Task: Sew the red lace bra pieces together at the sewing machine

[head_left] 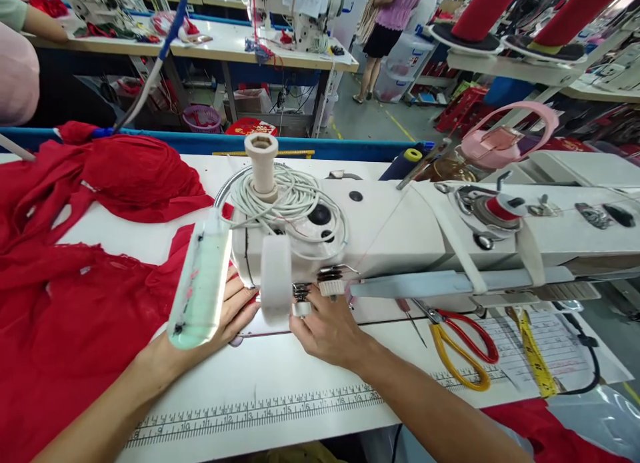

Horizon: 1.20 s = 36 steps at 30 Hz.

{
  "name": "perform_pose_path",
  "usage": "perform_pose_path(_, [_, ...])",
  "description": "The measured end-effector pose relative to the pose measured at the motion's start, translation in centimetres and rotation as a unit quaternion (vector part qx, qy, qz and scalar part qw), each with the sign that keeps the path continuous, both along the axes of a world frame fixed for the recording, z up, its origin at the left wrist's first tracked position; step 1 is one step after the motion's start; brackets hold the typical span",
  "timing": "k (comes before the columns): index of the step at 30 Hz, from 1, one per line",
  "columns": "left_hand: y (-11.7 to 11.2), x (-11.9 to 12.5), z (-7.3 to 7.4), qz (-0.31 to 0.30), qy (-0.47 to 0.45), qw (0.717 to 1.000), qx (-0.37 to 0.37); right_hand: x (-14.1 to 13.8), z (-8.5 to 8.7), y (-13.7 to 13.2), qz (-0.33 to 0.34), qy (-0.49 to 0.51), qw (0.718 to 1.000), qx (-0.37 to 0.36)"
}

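A white sewing machine [400, 216] stands across the table in front of me. My left hand [237, 310] lies left of its needle end, fingers stretched flat on the machine bed, partly behind a clear greenish lamp or guard [200, 283]. A sliver of red shows by its fingertips. On the other side of the needle area, my right hand [327, 326] has its fingers curled in beneath the machine head. What those fingers grip, if anything, is hidden. Red fabric [75, 356] is heaped beside my left arm.
Scissors [463, 346] with red and yellow handles lie right of my right hand, near an awl-like tool [413, 322]. A yellow measuring tape [535, 356] rests on a written sheet [565, 350]. Behind the machine stands a pink-lidded bottle [495, 146]. A person [387, 23] stands in the aisle.
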<state>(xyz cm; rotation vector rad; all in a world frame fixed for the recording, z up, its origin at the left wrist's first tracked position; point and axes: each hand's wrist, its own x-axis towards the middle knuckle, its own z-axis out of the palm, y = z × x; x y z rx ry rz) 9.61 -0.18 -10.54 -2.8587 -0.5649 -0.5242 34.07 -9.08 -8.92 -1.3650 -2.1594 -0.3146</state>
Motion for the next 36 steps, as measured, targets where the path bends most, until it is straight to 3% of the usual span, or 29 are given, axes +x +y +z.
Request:
perform_pose_path(4, [0.3,0.5,0.3,-0.011,0.017,1.0,-0.002,0.6,0.1,0.7,-0.016,0.072,0.996,0.045])
perform_pose_path(8, [0.3,1.6,2.0,-0.024,0.001,0.999,-0.023,0.9,0.0,1.2,-0.031,0.091,0.994,0.051])
perform_pose_path(13, [-0.1,2.8,3.9,0.004,-0.048,0.995,-0.085,0.8,-0.1,1.0,-0.026,0.106,0.994,0.027])
perform_pose_path(21, [-0.2,2.7,3.5,0.024,-0.042,0.993,-0.106,0.9,-0.3,1.0,0.013,0.112,0.994,0.007])
perform_pose_path(25, [-1.1,1.1,3.5,0.035,-0.029,0.992,-0.115,1.0,-0.5,1.2,0.025,0.114,0.993,-0.004])
perform_pose_path(30, [-4.0,-2.5,3.8,0.053,-0.012,0.993,-0.1,0.6,-0.7,0.8,0.041,0.09,0.995,-0.023])
perform_pose_path(36, [-5.9,-4.0,4.0,0.05,-0.009,0.994,-0.101,-2.9,0.8,0.7,0.103,0.046,0.989,-0.092])
